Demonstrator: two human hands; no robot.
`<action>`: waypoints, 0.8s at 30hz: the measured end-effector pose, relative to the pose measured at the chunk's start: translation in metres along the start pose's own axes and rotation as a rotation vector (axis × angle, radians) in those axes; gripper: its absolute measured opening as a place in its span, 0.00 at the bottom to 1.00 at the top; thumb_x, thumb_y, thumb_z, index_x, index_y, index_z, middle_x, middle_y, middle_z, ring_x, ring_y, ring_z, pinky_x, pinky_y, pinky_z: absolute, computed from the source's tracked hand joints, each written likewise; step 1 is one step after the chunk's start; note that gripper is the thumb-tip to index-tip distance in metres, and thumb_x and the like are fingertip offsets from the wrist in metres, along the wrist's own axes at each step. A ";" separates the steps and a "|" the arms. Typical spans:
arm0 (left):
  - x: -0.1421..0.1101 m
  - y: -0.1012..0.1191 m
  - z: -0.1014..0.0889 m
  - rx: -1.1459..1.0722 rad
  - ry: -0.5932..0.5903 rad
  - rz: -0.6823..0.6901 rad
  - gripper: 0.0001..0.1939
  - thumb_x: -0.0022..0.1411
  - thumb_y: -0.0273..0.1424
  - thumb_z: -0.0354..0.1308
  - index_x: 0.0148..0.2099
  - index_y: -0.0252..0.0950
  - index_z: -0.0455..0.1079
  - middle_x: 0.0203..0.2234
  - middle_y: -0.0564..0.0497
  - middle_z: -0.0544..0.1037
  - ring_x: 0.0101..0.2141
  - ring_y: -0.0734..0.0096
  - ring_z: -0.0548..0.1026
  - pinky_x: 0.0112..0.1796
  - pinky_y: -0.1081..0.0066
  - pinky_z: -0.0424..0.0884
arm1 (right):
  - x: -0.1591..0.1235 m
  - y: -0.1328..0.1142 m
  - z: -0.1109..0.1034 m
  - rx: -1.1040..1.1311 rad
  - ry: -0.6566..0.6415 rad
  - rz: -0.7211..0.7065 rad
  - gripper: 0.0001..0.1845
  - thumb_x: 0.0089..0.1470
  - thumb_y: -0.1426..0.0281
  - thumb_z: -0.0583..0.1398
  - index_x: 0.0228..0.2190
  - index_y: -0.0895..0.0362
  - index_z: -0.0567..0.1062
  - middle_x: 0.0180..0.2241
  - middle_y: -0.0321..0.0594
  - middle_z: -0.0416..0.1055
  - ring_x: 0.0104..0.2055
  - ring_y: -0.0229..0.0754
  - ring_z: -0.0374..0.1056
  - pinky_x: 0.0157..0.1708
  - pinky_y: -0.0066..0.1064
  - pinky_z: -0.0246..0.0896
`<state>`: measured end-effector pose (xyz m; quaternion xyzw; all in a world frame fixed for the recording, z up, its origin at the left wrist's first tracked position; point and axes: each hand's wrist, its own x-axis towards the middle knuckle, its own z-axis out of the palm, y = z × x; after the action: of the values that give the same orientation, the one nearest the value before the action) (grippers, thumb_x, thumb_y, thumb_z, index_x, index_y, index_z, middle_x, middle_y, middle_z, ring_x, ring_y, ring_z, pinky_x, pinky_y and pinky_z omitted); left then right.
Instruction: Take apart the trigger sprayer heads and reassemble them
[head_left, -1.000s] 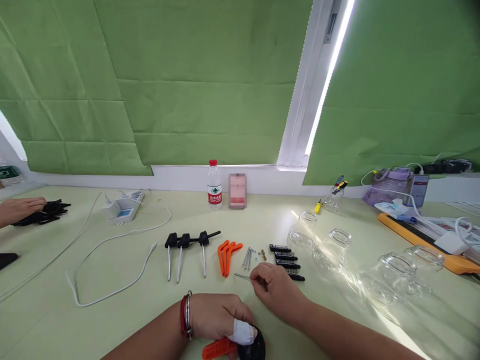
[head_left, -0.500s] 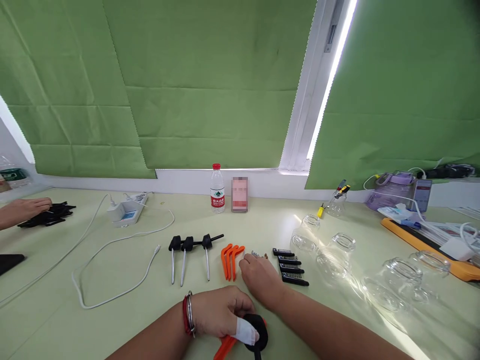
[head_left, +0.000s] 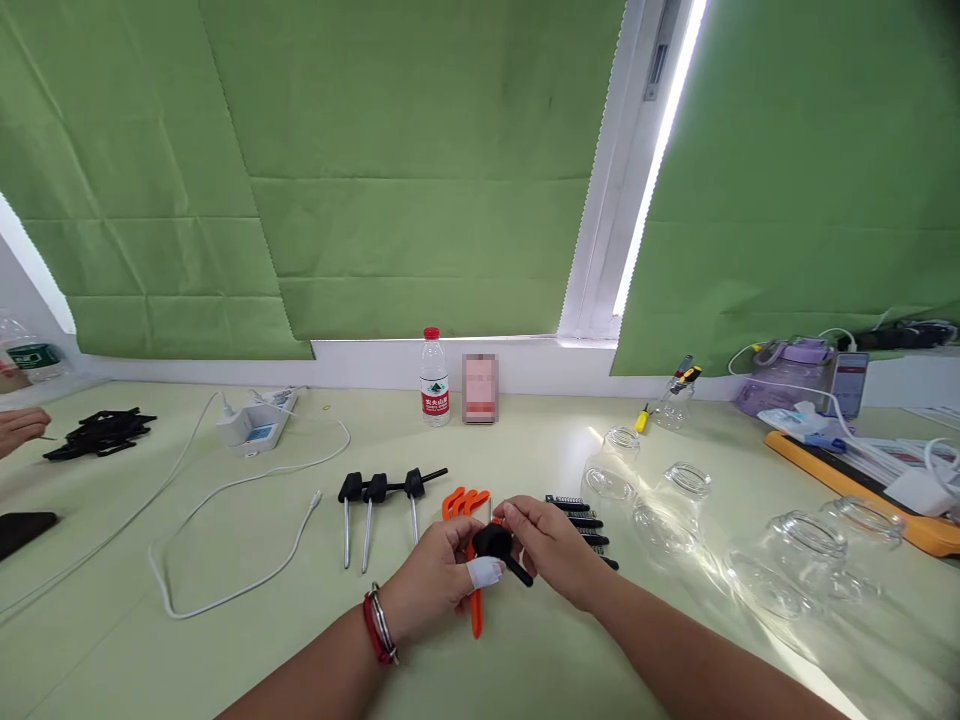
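Observation:
My left hand (head_left: 450, 570), with white tape on the thumb, is closed around a black plastic head (head_left: 493, 541) with a short black stem. An orange lever (head_left: 476, 615) sticks out below it, in the same grip. My right hand (head_left: 551, 545) pinches at the top of the black head; what its fingertips hold is too small and hidden to name. Behind my hands lie several orange levers (head_left: 463, 500), partly covered. Black pieces with springs (head_left: 574, 504) lie in a row, partly behind my right hand. Left of my hands are three black heads with metal rods (head_left: 377, 489).
Clear glass jars (head_left: 686, 485) stand to the right. A red-capped water bottle (head_left: 435, 385) and a pink phone-like panel (head_left: 480, 388) stand at the back. A white cable (head_left: 217, 490) loops across the left. Another person's hand (head_left: 21, 430) is near black parts (head_left: 101, 432).
My right hand has come back from the small metal parts to the black head. My left hand has raised the head and orange lever forward. The other person's hand has withdrawn leftward from the black parts.

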<state>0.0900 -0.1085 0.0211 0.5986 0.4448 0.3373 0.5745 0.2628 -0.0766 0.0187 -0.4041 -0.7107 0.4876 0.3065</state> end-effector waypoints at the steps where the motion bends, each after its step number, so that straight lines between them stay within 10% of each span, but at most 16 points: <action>1: 0.000 0.000 0.001 0.005 0.011 0.012 0.16 0.52 0.36 0.61 0.42 0.34 0.68 0.25 0.54 0.69 0.19 0.80 0.62 0.19 0.76 0.62 | -0.005 -0.001 0.001 0.136 -0.074 0.060 0.19 0.59 0.56 0.47 0.36 0.57 0.68 0.24 0.35 0.66 0.23 0.36 0.64 0.19 0.26 0.56; 7: -0.003 0.007 0.006 0.031 -0.031 0.125 0.16 0.55 0.36 0.59 0.45 0.35 0.70 0.25 0.53 0.70 0.21 0.78 0.63 0.23 0.76 0.63 | -0.018 -0.002 -0.001 0.456 -0.088 0.181 0.19 0.48 0.63 0.61 0.40 0.58 0.66 0.23 0.32 0.66 0.20 0.33 0.63 0.17 0.24 0.55; 15: 0.014 0.004 -0.033 0.473 0.538 0.048 0.18 0.61 0.40 0.47 0.47 0.35 0.68 0.20 0.55 0.67 0.20 0.74 0.66 0.22 0.74 0.64 | -0.010 -0.005 -0.036 0.525 0.230 0.156 0.18 0.47 0.66 0.62 0.40 0.59 0.67 0.23 0.33 0.68 0.18 0.28 0.56 0.16 0.21 0.47; 24: 0.031 -0.012 -0.044 0.929 0.533 -0.069 0.10 0.59 0.31 0.48 0.29 0.35 0.68 0.26 0.47 0.74 0.30 0.63 0.71 0.30 0.69 0.63 | -0.012 -0.002 -0.033 0.517 0.150 0.186 0.17 0.47 0.66 0.62 0.39 0.60 0.69 0.22 0.33 0.67 0.18 0.28 0.56 0.16 0.21 0.47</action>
<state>0.0597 -0.0640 0.0105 0.6684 0.6972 0.2261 0.1268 0.2956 -0.0722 0.0311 -0.4111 -0.4977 0.6475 0.4051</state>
